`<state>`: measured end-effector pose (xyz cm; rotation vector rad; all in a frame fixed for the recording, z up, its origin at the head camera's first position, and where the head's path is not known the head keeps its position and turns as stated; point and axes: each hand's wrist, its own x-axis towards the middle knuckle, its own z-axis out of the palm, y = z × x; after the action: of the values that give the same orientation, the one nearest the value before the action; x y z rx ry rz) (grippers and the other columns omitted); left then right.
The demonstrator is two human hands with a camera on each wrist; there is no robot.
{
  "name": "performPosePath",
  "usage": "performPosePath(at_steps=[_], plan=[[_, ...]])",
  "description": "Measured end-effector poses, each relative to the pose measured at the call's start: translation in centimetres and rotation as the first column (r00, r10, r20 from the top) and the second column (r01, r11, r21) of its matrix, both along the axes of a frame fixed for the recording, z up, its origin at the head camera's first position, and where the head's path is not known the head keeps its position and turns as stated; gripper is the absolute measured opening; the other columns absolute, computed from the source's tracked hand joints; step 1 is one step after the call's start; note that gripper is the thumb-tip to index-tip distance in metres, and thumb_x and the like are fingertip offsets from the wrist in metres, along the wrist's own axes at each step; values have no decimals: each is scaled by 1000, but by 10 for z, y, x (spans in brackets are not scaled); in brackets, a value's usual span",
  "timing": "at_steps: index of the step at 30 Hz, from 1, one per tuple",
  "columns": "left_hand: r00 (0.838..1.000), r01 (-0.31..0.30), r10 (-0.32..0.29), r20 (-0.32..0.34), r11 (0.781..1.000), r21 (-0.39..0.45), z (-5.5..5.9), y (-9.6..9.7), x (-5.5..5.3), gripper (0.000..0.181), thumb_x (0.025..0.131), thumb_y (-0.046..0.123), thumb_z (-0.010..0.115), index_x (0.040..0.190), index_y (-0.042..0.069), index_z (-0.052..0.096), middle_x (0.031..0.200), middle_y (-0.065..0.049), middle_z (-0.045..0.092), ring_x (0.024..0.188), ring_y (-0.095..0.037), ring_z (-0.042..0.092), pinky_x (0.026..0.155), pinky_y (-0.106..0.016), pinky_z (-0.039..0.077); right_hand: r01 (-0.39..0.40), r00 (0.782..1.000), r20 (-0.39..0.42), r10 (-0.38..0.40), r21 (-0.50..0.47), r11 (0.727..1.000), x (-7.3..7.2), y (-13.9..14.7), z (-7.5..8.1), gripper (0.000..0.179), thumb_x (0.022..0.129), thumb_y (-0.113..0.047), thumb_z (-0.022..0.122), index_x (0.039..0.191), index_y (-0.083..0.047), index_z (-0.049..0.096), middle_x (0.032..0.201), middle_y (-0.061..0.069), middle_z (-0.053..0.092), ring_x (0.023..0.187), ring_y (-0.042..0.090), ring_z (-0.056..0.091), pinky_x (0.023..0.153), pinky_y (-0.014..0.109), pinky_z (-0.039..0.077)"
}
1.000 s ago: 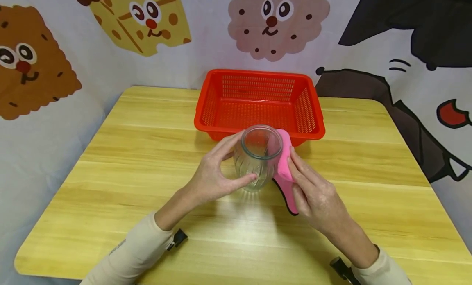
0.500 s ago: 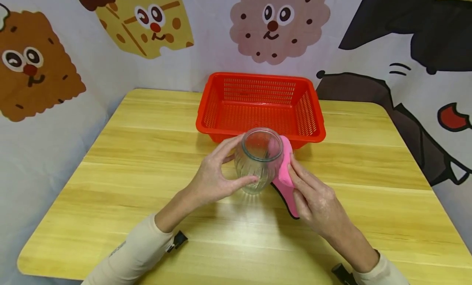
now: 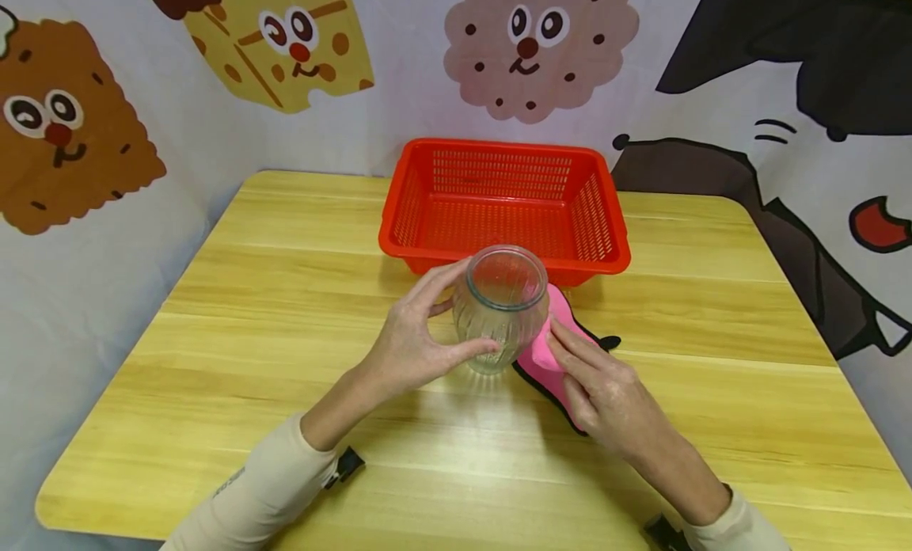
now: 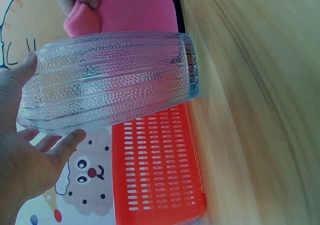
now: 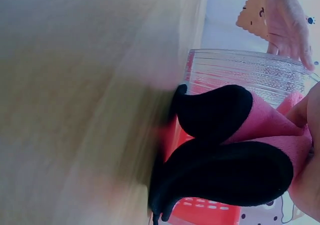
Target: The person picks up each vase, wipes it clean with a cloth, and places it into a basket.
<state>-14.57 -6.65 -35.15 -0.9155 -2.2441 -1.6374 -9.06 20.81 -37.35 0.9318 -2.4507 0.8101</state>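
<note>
A clear ribbed glass jar (image 3: 499, 325) with an open round mouth stands in the middle of the table. My left hand (image 3: 402, 341) grips it from the left, thumb on the near side and fingers round the far side. On the jar's right, my right hand (image 3: 616, 393) pinches a fold of pink plush cloth (image 3: 545, 353) with black edging. The cloth presses close to the glass, and part of it hangs below the fingers. In the right wrist view, black lobes of the cloth (image 5: 235, 172) show beneath the pink. My right palm is hidden there.
Just behind the jar, a red perforated plastic basket (image 3: 499, 218) sits at the back of the wooden table (image 3: 249, 377). A white sheet (image 3: 406, 60) with cartoon biscuits and cheese hangs around the back and sides.
My right hand has moved slightly down and left, lowering the pink cloth along the jar's side. A black tab of the cloth now shows on its right. The left hand and jar stay put.
</note>
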Motion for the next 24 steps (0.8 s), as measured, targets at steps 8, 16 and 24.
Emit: performPosePath(at_steps=[8,16,24], plan=[[1000,0,0,-8,1000,1,-1,1,0,96,70,15,97,151,11,46,141,-12,54,129,-20,53,93,-32,56,-29,998,-63,29,0,1000,-3,0,-3,46,80,7,58,125,9,67,139,18,60,113,34,65,69,24,50],[1000,-4,4,4,1000,-9,-3,1,0,95,70,17,97,151,12,47,139,-12,55,127,-18,54,90,-31,57,-34,998,-44,35,6,999,-3,1,-6,46,79,10,61,125,10,67,139,19,59,113,33,65,72,23,55],[1000,-13,13,-15,1000,-11,-2,1,-1,96,69,16,97,151,11,47,138,-13,56,127,-18,54,90,-31,57,-32,999,-13,32,34,999,-4,1,-9,46,80,9,61,126,9,67,139,19,59,116,33,64,73,33,59]])
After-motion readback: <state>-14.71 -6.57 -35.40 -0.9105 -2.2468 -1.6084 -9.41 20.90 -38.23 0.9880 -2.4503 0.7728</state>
